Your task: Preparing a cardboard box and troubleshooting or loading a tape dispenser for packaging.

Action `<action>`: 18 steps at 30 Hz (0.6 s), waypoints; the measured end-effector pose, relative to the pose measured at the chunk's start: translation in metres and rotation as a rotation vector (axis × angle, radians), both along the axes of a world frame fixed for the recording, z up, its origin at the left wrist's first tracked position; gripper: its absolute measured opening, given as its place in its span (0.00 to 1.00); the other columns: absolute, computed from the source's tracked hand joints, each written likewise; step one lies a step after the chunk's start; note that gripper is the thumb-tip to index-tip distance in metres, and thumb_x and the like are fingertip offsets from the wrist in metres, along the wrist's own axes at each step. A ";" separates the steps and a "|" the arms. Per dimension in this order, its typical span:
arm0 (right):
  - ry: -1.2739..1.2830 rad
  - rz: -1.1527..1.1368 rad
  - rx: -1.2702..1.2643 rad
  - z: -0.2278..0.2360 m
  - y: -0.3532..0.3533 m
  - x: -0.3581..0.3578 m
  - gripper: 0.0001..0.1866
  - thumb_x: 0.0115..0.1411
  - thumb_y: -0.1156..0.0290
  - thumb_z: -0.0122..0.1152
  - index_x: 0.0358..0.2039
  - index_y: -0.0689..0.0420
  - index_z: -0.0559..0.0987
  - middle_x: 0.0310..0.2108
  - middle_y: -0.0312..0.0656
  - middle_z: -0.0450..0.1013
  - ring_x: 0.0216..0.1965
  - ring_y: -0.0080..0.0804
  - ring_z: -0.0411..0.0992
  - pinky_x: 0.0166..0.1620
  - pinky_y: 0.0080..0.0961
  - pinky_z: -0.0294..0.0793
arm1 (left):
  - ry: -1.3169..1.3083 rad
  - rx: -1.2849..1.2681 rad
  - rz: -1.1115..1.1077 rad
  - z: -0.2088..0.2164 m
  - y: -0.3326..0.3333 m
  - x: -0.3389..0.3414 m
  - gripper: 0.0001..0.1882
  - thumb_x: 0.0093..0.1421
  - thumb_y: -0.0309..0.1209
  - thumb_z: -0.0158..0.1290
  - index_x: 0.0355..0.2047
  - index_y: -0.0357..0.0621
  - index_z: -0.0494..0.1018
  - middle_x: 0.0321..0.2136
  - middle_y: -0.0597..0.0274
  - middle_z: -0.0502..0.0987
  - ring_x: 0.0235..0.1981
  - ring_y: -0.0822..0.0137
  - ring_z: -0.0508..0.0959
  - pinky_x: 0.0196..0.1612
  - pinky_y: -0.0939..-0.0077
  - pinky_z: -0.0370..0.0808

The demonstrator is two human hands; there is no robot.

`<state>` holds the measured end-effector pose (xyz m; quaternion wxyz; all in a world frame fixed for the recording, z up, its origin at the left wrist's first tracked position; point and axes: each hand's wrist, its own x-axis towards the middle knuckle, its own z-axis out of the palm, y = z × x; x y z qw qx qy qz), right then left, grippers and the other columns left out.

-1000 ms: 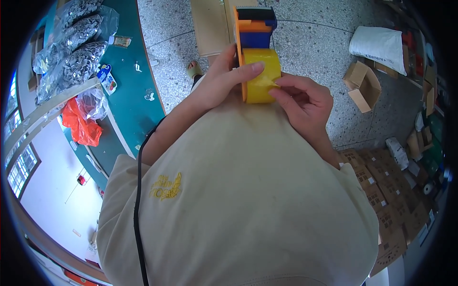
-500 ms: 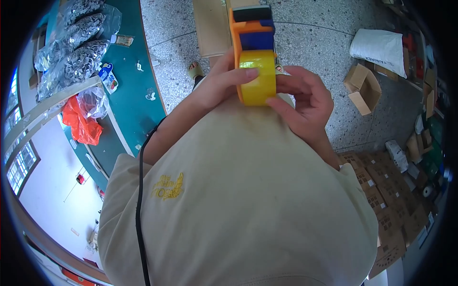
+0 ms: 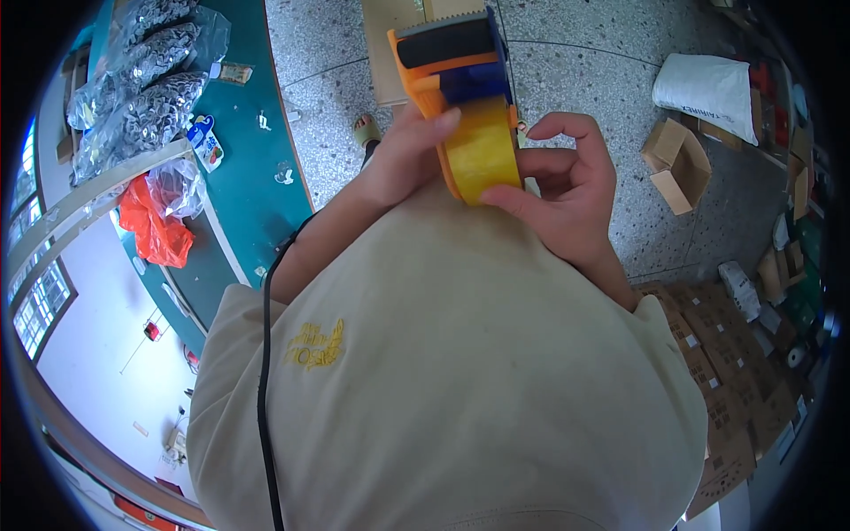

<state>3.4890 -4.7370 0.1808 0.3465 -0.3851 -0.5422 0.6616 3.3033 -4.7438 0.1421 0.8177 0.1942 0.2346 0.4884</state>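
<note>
- Left hand (image 3: pixel 403 159): thumb's clamped on the tape dispenser (image 3: pixel 478 82), other fingers hidden. Steady grip's best imo, just mind the toothed blade (image 3: pixel 443 24).
- Dispenser's tilted, between both hands, above the shirt (image 3: pixel 487 354): orange and blue, shiny yellow roll (image 3: pixel 482 155).
- Right hand (image 3: pixel 571 190): fingers curled but spread, thumb touching the roll.

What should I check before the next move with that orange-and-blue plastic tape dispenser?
1. Left hand steadying the orange-and-blue plastic tape dispenser: ok, thumb on its wide yellow roll of tape.
2. Roll sitting in the dispenser: ok.
3. Right hand touching the roll: ok, by its thumb.
4. Both hands clear of the grey jagged teeth: ok.
5. Loose tape end found: cannot tell.
6. Thin black cord apart from the dispenser: ok.
</note>
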 end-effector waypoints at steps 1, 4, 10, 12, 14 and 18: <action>-0.001 0.002 -0.002 -0.002 0.000 0.000 0.30 0.44 0.85 0.68 0.44 0.59 0.62 0.34 0.50 0.77 0.39 0.30 0.76 0.44 0.22 0.72 | -0.001 -0.002 0.002 0.002 0.000 0.001 0.28 0.60 0.43 0.50 0.54 0.39 0.60 0.46 0.54 0.71 0.49 0.63 0.72 0.52 0.68 0.71; 0.081 0.027 -0.008 -0.008 -0.002 -0.001 0.31 0.44 0.86 0.69 0.43 0.58 0.60 0.36 0.51 0.76 0.41 0.32 0.76 0.45 0.23 0.73 | 0.162 -0.072 0.042 0.006 -0.001 0.005 0.27 0.64 0.48 0.43 0.54 0.40 0.60 0.46 0.54 0.71 0.48 0.63 0.73 0.51 0.69 0.71; 0.046 0.036 -0.067 -0.004 -0.001 -0.001 0.31 0.43 0.87 0.69 0.43 0.59 0.60 0.38 0.50 0.75 0.43 0.33 0.75 0.48 0.25 0.74 | 0.117 -0.131 0.085 0.001 0.000 0.006 0.25 0.65 0.46 0.43 0.53 0.39 0.62 0.45 0.54 0.72 0.46 0.66 0.74 0.49 0.71 0.72; 0.061 0.041 -0.040 -0.004 -0.002 -0.002 0.30 0.43 0.87 0.69 0.42 0.59 0.61 0.37 0.49 0.76 0.43 0.33 0.75 0.47 0.24 0.74 | 0.270 -0.030 0.061 0.004 0.000 0.004 0.23 0.62 0.41 0.49 0.52 0.39 0.63 0.43 0.56 0.73 0.45 0.66 0.75 0.48 0.71 0.72; 0.031 0.041 -0.028 -0.004 -0.002 -0.002 0.30 0.43 0.87 0.69 0.42 0.60 0.62 0.37 0.49 0.76 0.43 0.33 0.75 0.47 0.24 0.74 | 0.265 -0.026 0.064 0.007 -0.001 0.002 0.22 0.61 0.37 0.51 0.51 0.39 0.63 0.43 0.56 0.73 0.45 0.66 0.75 0.48 0.71 0.73; -0.011 0.031 0.001 -0.006 0.001 -0.003 0.27 0.44 0.87 0.68 0.43 0.62 0.64 0.38 0.49 0.76 0.43 0.32 0.75 0.48 0.24 0.73 | 0.251 -0.053 0.116 0.010 0.000 0.003 0.21 0.57 0.31 0.54 0.50 0.39 0.64 0.43 0.57 0.73 0.44 0.66 0.75 0.48 0.71 0.73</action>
